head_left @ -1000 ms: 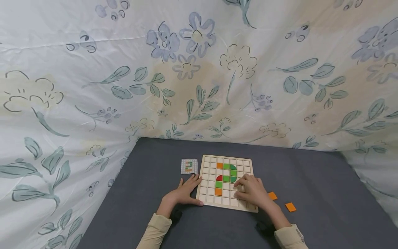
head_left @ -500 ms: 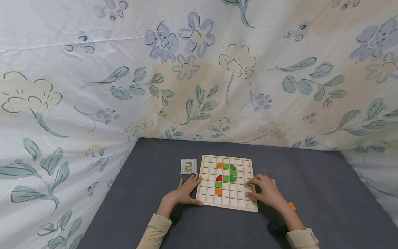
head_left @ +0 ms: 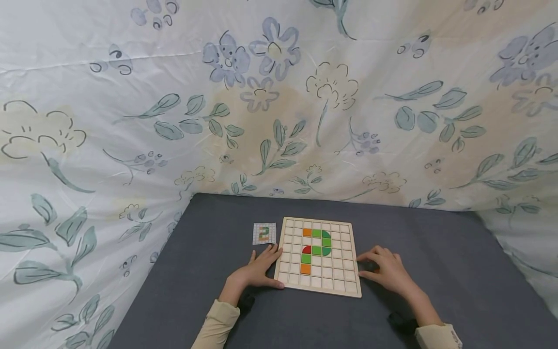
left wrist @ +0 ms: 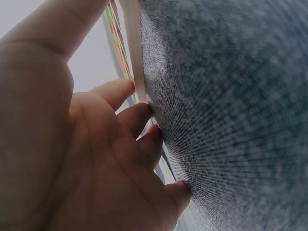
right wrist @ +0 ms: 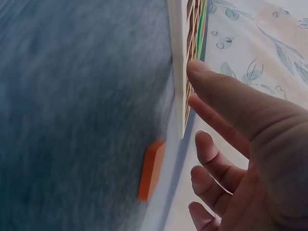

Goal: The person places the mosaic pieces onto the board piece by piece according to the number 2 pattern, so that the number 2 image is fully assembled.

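A wooden grid board (head_left: 336, 285) lies on the dark cloth, with green, orange and red tiles forming a hooked figure in its cells. The red quarter-round tile (head_left: 307, 250) sits at the figure's left, and an orange square tile (head_left: 305, 269) marks its lower end. My left hand (head_left: 257, 271) rests with fingers spread along the board's left edge, thumb at the front corner. Beside the right edge hovers my right hand (head_left: 385, 271), fingers loosely bent with nothing between them. Below it in the right wrist view lies a loose orange tile (right wrist: 153, 169), hidden by the hand in the head view.
A small pattern card (head_left: 264, 233) with a similar coloured figure lies left of the board's far corner. Dark cloth (head_left: 218, 223) covers the tabletop. A flowered curtain (head_left: 279, 145) hangs behind and at the sides.
My right hand has drawn back from over the board to beyond its right edge, now covering the loose orange tiles seen earlier. The left hand stays in place.
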### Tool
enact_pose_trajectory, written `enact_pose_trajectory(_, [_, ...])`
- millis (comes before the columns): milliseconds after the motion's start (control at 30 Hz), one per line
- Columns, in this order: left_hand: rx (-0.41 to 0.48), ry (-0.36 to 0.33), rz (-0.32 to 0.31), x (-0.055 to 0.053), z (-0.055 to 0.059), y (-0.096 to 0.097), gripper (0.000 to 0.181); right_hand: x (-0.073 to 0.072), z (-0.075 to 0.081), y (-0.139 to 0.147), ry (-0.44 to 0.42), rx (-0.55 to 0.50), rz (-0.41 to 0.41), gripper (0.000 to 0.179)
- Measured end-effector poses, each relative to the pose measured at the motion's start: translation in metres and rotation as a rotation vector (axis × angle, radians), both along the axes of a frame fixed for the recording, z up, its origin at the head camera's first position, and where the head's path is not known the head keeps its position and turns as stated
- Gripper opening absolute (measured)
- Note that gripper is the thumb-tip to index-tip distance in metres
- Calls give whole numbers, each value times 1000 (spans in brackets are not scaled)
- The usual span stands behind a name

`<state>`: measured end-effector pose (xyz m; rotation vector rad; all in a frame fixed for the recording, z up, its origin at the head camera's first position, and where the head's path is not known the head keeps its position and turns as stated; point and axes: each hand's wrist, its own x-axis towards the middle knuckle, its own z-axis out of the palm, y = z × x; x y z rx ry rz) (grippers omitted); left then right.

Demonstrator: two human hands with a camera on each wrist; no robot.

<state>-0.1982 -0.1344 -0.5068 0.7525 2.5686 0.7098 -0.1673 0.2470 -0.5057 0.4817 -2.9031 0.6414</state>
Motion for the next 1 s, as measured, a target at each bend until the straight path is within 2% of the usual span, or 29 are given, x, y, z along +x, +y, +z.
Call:
enact_pose_trajectory(700, [15, 15, -15, 1, 0, -1, 100, 10, -3, 30, -48, 61, -51, 36])
enact_pose_trajectory(833, [9, 5, -2, 1, 0, -1, 99, 13, -2, 35, -34, 58, -56, 36])
enact_pose_trajectory(1000, [0, 2, 8, 0, 0, 0, 99, 15, -3, 42, -61, 77, -72, 38])
